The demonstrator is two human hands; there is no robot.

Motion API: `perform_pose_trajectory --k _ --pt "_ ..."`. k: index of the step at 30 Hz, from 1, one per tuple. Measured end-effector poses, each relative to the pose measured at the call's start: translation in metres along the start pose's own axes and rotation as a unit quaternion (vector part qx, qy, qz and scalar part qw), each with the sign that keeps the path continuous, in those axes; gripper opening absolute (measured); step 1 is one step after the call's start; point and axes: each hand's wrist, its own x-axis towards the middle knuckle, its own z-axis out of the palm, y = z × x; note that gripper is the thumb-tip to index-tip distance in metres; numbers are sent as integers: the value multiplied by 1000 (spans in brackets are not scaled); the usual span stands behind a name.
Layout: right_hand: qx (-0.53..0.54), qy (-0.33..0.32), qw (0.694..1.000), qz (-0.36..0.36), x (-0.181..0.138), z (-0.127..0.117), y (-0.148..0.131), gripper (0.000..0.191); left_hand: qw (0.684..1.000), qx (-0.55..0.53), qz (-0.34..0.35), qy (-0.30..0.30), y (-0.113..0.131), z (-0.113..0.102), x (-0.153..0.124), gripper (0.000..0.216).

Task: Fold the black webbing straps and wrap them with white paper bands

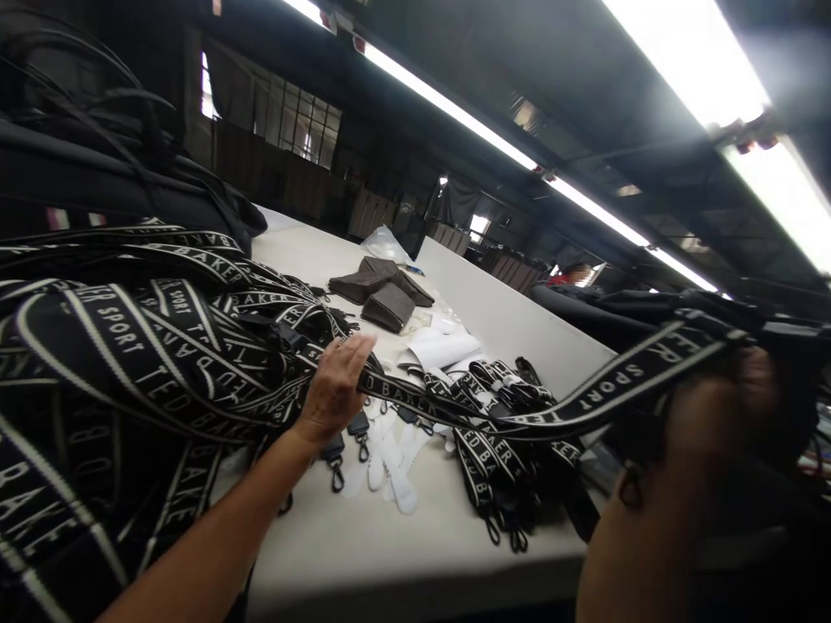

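At eight o'clock, the left hand pinches a lettered strap, which the blurred right hand clasps at three o'clock.

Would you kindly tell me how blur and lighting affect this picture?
Head view: the right hand is badly smeared, whereas the left hand and the lettering on the strap between them look clearer; head view: the ceiling light at upper right blows out to white, while the lower right corner sinks into darkness.
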Motion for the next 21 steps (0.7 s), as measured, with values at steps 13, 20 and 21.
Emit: perform_pose_trajectory --k 13,20,21 --pt "141 -39 985 93 -65 94 21 30 852 -393 -165 -305 49 12 -16 36" --pt "214 -51 951 218 -95 119 40 27 913 -234 -330 52 3 -13 9 23" --pt "221 -80 942 238 -105 124 45 30 894 -257 -361 67 -2 -17 11 25"
